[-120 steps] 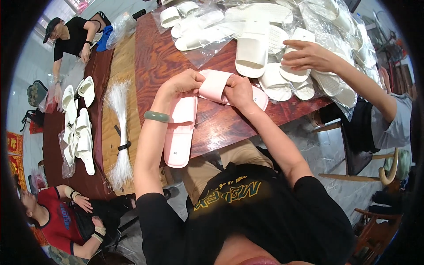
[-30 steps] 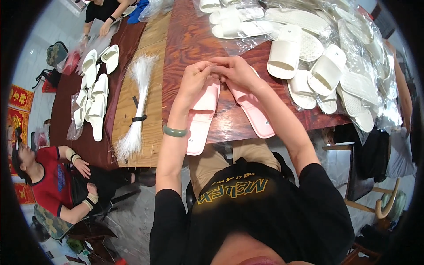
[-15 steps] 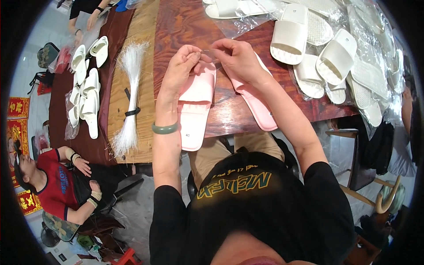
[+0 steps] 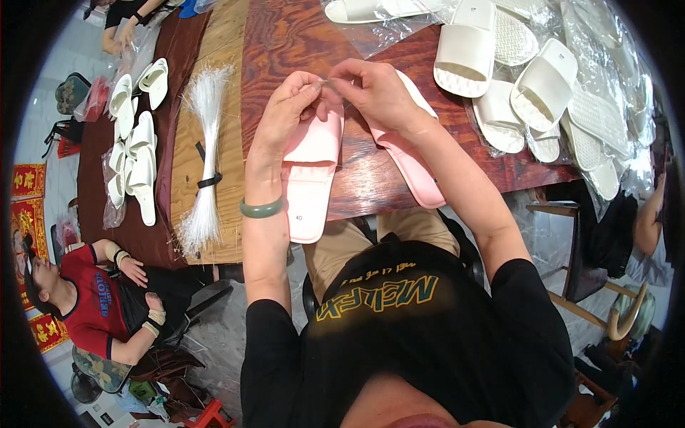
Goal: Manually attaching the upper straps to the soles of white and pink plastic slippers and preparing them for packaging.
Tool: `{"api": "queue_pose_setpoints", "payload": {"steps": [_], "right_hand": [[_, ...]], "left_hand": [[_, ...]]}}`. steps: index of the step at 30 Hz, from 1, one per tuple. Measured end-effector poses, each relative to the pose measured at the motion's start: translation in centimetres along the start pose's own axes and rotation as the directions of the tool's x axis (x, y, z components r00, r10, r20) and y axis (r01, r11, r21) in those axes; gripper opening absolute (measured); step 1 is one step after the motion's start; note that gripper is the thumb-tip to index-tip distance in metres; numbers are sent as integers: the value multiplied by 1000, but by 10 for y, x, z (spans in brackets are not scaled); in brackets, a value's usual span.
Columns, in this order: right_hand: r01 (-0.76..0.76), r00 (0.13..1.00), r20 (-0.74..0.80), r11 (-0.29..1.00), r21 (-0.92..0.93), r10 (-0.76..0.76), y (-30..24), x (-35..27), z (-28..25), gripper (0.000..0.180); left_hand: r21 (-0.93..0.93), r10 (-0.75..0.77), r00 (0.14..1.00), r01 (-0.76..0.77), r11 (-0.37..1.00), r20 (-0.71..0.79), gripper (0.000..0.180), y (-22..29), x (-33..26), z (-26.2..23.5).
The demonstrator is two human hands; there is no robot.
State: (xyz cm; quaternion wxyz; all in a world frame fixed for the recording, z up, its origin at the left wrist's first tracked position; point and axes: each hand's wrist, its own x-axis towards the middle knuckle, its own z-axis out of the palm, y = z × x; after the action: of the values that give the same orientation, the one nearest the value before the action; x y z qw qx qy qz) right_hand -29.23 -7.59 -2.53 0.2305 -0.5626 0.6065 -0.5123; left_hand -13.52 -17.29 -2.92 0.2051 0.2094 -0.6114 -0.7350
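Note:
Two pink slippers lie on the reddish wooden table, the left slipper (image 4: 311, 194) and the right slipper (image 4: 412, 170), with a gap between them. Above their far ends my left hand (image 4: 289, 107) and my right hand (image 4: 376, 94) meet, fingertips pinched together. Whatever is between the fingers is too fine to make out. The left hand covers part of the left slipper's far end, while my right hand and forearm hide part of the right slipper. To the left lies a bundle of thin white plastic strands (image 4: 208, 128), bound with a black tie.
White slippers (image 4: 464, 53), several in clear plastic bags, are heaped at the right. More white slippers (image 4: 140, 157) lie on a brown cloth (image 4: 100, 178) at the left. A seated person (image 4: 85, 285) is at the left; another person's hand (image 4: 128, 32) shows at the far left.
Both hands have shifted slightly to the left in the picture, and their fingertips have come closer together. The pink slippers stay on the table.

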Motion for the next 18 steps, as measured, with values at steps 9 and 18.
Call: {"api": "queue_pose_setpoints", "payload": {"steps": [9, 18], "right_hand": [[23, 999, -28, 998, -63, -24, -2, 0, -1, 22], [3, 1000, -14, 1000, -4, -3, -1, 1, -1, 22]], "left_hand": [[-21, 17, 1000, -17, 1000, 4, 13, 2, 1, 4], [-12, 22, 1000, -22, 1000, -2, 14, 6, -1, 10]]}}
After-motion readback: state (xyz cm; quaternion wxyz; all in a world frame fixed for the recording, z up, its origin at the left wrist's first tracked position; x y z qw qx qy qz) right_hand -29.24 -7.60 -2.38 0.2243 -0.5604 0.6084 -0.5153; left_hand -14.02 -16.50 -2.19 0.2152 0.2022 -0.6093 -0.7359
